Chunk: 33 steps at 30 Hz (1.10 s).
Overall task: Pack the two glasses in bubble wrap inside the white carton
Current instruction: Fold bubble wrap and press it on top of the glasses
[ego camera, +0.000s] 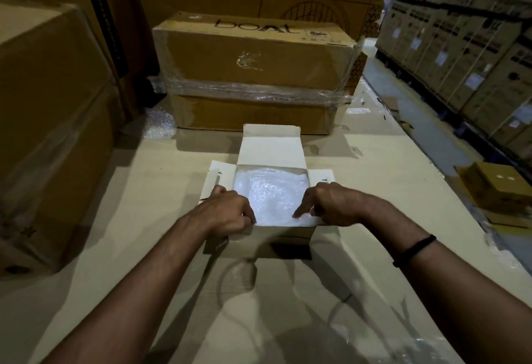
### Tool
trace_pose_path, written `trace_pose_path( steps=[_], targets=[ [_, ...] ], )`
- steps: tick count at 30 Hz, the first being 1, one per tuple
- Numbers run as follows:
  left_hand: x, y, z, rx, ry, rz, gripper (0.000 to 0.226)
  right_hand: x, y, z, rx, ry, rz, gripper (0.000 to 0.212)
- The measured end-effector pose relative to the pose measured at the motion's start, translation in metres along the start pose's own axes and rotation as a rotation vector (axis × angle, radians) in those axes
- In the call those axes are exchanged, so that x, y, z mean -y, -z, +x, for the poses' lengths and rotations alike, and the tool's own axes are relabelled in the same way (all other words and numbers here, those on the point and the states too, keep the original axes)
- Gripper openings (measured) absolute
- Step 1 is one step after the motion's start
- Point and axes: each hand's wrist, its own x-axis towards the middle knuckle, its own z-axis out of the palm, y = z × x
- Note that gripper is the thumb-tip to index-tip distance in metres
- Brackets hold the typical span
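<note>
Carton (270,147) at centre of the surface (144,191), open: lid flap upright at 12 o'clock, 2 side flaps spread toward 9 and 3. Inside, filling the opening to the rim: wrap (272,191), white and crumpled. Cannot tell what lies beneath.

Left hand (227,214) at the carton's 7 o'clock corner, knuckles up, fingers (249,215) curled down and grasping the wrap's near edge. Right hand (334,205) at the 5 o'clock corner, index finger (300,211) stretched out and touching the wrap, other fingers folded; pressing or pinching, cannot tell. Black band (414,250) round the right wrist.

At 12 o'clock beyond the carton: 2 brown boxes (253,58) stacked, bound with clear film. At 10 o'clock: loose scrap (159,123) of bubble sheet. At 3 o'clock, off the surface: small box (498,185) on the floor.
</note>
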Motion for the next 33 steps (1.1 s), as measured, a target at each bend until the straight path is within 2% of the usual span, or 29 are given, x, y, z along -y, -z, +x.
trace_pose_path(
  steps=[3, 7, 11, 15, 17, 19, 21, 23, 25, 27, 30, 33],
  targets=[
    [0.000, 0.001, 0.010, 0.053, 0.081, -0.021, 0.038, 0.006, 0.004, 0.005, 0.034, -0.010, 0.007, 0.044],
    [-0.013, 0.007, 0.021, -0.167, 0.060, -0.100, 0.020, 0.012, -0.002, 0.015, 0.016, -0.020, -0.096, 0.039],
    [-0.024, -0.002, 0.028, -0.032, 0.055, -0.207, 0.028, 0.016, -0.006, 0.019, -0.003, 0.008, -0.211, 0.038],
    [-0.026, -0.011, 0.034, -0.081, 0.070, -0.063, 0.025, 0.012, -0.013, 0.019, -0.170, -0.041, -0.318, 0.022],
    [-0.029, -0.013, 0.034, -0.102, 0.070, -0.044, 0.019, 0.005, -0.011, 0.019, -0.217, -0.098, -0.336, 0.034],
    [-0.030, -0.012, 0.033, -0.083, 0.077, -0.083, 0.011, -0.002, -0.005, 0.018, -0.214, -0.159, -0.256, 0.048],
    [-0.023, -0.009, 0.031, -0.049, 0.077, -0.181, 0.003, -0.007, 0.000, 0.019, -0.179, -0.203, -0.144, 0.060],
    [-0.018, 0.001, 0.027, -0.054, 0.097, -0.245, 0.007, -0.008, 0.001, 0.021, -0.110, -0.227, -0.129, 0.075],
    [-0.012, 0.012, 0.026, -0.080, 0.092, -0.167, 0.003, -0.006, -0.001, 0.025, -0.037, -0.243, -0.178, 0.092],
    [-0.007, 0.017, 0.025, -0.040, 0.081, -0.021, 0.018, -0.003, -0.003, 0.031, 0.017, -0.258, -0.237, 0.103],
    [-0.007, 0.013, 0.027, 0.023, 0.094, 0.127, 0.015, -0.003, -0.008, 0.040, 0.031, -0.270, -0.290, 0.113],
    [-0.014, 0.002, 0.030, -0.029, 0.087, 0.267, 0.015, 0.000, -0.015, 0.046, -0.004, -0.271, -0.325, 0.115]
  ],
)
